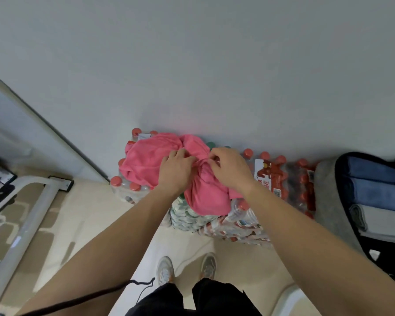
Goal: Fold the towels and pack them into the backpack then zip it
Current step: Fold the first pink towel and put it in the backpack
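- The pale wall [214, 65] fills the far side of the room, and the cream floor [96, 224] runs from it to the person's feet.
- The backpack [326, 201] stands at the right, grey outside with a black rim, its main compartment gaping open.
- Shrink-wrapped packs of bottled water [290, 179] with red caps are stacked against the wall, between the backpack and a white metal frame [32, 215] on the left.
- The pink towel [146, 160] lies crumpled on top of those packs. It is not folded, and it is bunched into a tight gather at its middle, with one lobe spreading left and another hanging down the near side of the stack.
- Inside the backpack sit two folded blue towels [374, 172], one nearer than the other, and just near of them a folded pale towel [383, 217].
- The left hand [176, 171] rests on the pink towel just left of the gather, its fingers curled down into the cloth, so its grip is closed on the fabric.
- The right hand [229, 169] comes in from the right, its fingertips drawn together in a pinching grip on the same gather. The two hands nearly touch.
- Two pale shoes [165, 270] stand on the floor, near the stack.
- A thin black cord [78, 299] crosses under the left forearm.
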Available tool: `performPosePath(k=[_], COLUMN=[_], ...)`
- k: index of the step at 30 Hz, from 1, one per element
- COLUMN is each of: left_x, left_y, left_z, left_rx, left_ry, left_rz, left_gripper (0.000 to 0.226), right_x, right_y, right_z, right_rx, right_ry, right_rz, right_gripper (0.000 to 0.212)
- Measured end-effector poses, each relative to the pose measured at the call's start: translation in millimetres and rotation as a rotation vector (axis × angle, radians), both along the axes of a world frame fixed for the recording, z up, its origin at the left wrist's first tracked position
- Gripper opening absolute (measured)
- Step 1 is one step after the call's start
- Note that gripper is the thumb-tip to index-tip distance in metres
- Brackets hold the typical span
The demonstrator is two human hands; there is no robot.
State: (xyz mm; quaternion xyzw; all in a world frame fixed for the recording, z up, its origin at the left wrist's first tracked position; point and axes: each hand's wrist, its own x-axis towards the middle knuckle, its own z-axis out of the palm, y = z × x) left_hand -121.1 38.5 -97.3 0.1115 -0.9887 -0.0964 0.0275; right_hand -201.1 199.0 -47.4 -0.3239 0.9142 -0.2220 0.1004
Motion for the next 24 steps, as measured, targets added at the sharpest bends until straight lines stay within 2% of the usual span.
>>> performPosePath(k=[3,7,13,17,20,24], left_x=[-16,-43,-73,-80,-75,-69], left_y=[-3,-15,-40,-54,-71,-83], left_z=[26,88,196,251,264,258], left_rx=[0.058,0.152,0.356,0.419,0.409,0.431], left_ry=[0.051,0.094,0.245,0.344,0.338,0.279], left_rz=[-0.010,-0.006,0.027,0.011,-0.024,-0.047], left_gripper=[0.020,0.036,0.048,0.040,0.031,0.027], right_x=[-15,-41,-76,-90,-99,-105], right_y=[6,11,20,38,61,82], right_z=[32,91,188,234,248,245], right_rx=[-0.088,-0.181,-0.230,-0.285,-0.315,-0.191], right_ry=[-0.013,0.036,0.320,0.448,0.479,0.529], right_rz=[-0.117,-0.173,-0.253,-0.338,-0.400,-0.418], right_gripper=[0.011,0.010,0.014,0.016,0.015,0.016])
